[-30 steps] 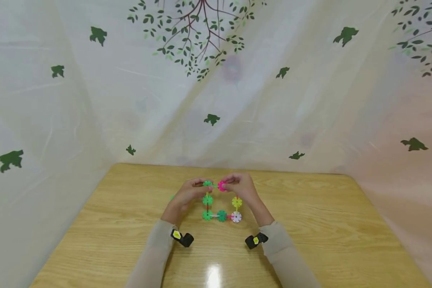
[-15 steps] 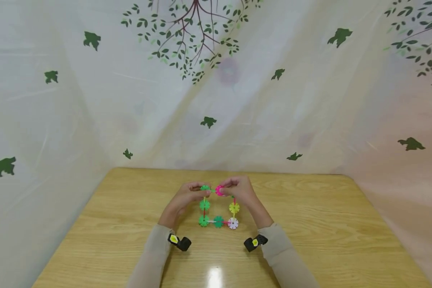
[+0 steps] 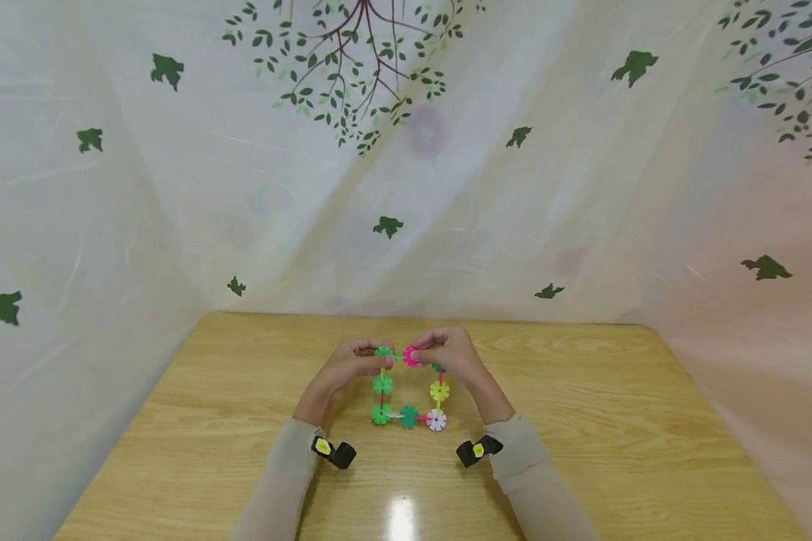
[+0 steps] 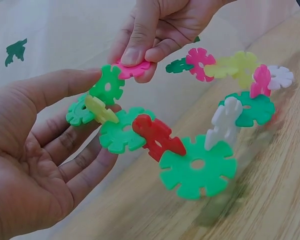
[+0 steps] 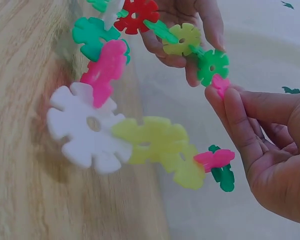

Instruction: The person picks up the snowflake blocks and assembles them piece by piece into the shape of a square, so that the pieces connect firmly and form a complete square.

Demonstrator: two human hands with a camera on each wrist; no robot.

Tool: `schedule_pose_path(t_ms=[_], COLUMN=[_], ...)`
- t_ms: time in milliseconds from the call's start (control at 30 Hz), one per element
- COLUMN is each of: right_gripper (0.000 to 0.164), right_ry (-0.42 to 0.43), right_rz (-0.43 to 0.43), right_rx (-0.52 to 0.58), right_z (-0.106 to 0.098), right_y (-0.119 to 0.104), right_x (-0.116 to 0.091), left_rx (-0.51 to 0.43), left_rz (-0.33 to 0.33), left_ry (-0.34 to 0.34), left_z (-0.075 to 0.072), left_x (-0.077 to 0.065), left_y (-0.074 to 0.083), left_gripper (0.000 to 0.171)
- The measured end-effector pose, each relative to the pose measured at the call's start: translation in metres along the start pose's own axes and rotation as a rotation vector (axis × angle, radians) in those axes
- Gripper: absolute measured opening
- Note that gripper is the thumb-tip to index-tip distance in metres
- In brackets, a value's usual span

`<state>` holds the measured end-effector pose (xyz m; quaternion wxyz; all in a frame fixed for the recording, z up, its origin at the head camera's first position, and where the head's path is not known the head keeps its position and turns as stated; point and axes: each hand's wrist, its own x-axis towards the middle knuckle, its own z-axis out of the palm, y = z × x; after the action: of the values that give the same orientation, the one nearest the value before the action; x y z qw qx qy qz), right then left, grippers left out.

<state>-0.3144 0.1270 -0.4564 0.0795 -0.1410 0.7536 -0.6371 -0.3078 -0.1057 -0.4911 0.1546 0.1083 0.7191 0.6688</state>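
A chain of notched plastic snowflake discs, bent into a square-like loop, hangs from both hands above the table. My left hand pinches a green disc at the upper left corner between thumb and fingers. Thumb and index finger of my right hand pinch a pink disc that joins this green one. Down the left side run green and red discs; a white disc forms the lower right corner. Above it, past yellow discs, a dark green disc ends the chain, apart from the right fingers.
The wooden table lies beneath the hands and the chain. Behind it hangs a pale cloth printed with leaves and birds. Each wrist wears a small black camera, the left one and the right one.
Both hands keep their grip on the chain with hardly any shift. A dark green disc has come into sight beside the right hand. The head view has moved slightly.
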Motion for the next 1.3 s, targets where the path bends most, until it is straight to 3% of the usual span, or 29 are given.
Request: schedule_pose_path(t_ms=[333, 867, 1300], right_gripper=[0.016, 0.017, 0.017], right_ry=[-0.01, 0.07, 0.012], right_rz=[-0.006, -0.007, -0.006], right_rx=[0.025, 0.051, 0.064], right_z=[-0.0013, 0.0009, -0.0035], right_y=[0.0011, 0.0021, 0.0042], right_x=[0.0002, 0.0007, -0.0002], left_rx=[-0.024, -0.091, -0.048], left_rz=[0.009, 0.003, -0.022], left_ry=[0.029, 0.062, 0.045], left_z=[0.0022, 0.0057, 0.0073], left_x=[-0.0005, -0.0002, 0.0009], left_y=[0.0028, 0.0058, 0.001], left_gripper=[0.047, 0.044, 0.047])
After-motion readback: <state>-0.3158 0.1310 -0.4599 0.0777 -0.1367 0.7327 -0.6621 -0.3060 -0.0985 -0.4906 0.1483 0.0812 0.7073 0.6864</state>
